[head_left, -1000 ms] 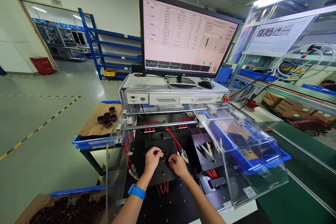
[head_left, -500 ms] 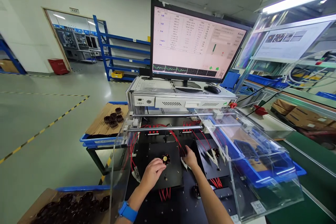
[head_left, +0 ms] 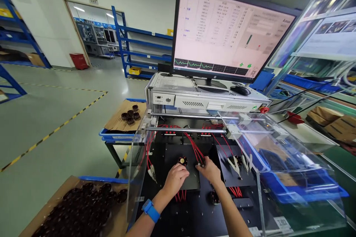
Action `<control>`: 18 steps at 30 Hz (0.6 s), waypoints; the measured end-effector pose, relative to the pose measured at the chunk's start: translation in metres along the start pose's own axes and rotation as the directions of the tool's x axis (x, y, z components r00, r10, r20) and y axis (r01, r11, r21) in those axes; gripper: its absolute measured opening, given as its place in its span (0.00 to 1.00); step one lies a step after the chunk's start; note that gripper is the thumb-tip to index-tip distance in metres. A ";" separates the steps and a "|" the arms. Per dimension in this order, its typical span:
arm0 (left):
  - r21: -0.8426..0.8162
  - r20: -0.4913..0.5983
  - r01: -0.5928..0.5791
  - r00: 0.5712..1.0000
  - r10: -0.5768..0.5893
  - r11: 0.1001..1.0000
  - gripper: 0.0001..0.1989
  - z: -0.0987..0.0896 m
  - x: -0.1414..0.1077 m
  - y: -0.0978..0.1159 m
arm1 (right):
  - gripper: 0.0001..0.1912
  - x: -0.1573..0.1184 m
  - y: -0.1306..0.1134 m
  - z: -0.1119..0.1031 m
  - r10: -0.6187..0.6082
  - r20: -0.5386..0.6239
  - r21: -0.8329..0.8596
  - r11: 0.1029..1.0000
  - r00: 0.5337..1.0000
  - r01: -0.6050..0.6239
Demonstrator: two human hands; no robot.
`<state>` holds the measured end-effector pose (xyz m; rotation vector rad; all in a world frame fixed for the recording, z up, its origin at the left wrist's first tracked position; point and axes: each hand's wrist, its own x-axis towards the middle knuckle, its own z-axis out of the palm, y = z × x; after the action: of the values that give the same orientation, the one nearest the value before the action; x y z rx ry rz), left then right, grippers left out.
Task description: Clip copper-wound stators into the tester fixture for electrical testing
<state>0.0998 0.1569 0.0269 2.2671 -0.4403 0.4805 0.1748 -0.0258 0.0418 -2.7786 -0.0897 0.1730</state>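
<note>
A small round wound stator (head_left: 183,160) with a pale centre sits on the left black plate (head_left: 178,150). Just in front of it is my left hand (head_left: 175,178), its fingers bent together; whatever they pinch, if anything, is hidden. To the right, my right hand (head_left: 210,171) grips a test clip at the end of the red wires (head_left: 193,142), beside the plate's right edge. A second stator (head_left: 237,160) rests on the right plate, with white clips (head_left: 235,166) at it. Another stator (head_left: 214,197) lies beside my right forearm.
A clear hinged cover (head_left: 294,192) stands over the right side. Loose clips (head_left: 151,173) lie at the left. Behind rises a monitor (head_left: 222,33). Stators fill a carton-lined tray (head_left: 119,226) at lower left; several more sit on a farther tray (head_left: 114,137).
The view has turned slightly left and down. My right hand has drawn its clip nearer to the left plate. My left hand stays close to the stator.
</note>
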 end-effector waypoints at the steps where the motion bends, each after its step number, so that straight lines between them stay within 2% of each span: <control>1: -0.013 -0.003 0.020 1.000 -0.020 1.000 0.06 0.001 0.000 0.001 | 0.26 -0.005 -0.001 0.001 -0.001 -0.017 -0.034 0.999 1.000 0.000; 5: -0.039 -0.005 0.101 0.995 -0.101 0.994 0.07 0.003 0.002 0.006 | 0.28 -0.012 -0.007 0.004 -0.024 -0.104 -0.132 0.991 0.994 0.010; 9: -0.084 -0.020 0.178 0.983 -0.180 0.980 0.07 0.007 0.002 0.009 | 0.21 -0.008 -0.012 0.002 -0.004 -0.070 -0.133 0.991 0.998 -0.005; 13: -0.117 -0.024 0.228 0.972 -0.232 0.967 0.07 0.008 -0.001 0.010 | 0.19 -0.003 -0.006 0.006 -0.007 -0.011 -0.016 1.000 1.000 0.007; 18: -0.128 -0.016 0.229 0.972 -0.233 0.965 0.07 0.007 -0.001 0.010 | 0.19 0.005 0.002 0.005 -0.024 0.020 0.189 0.982 1.000 0.019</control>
<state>0.0955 0.1456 0.0284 2.1525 -0.1813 0.3576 0.1790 -0.0249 0.0358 -2.5860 -0.1032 0.1960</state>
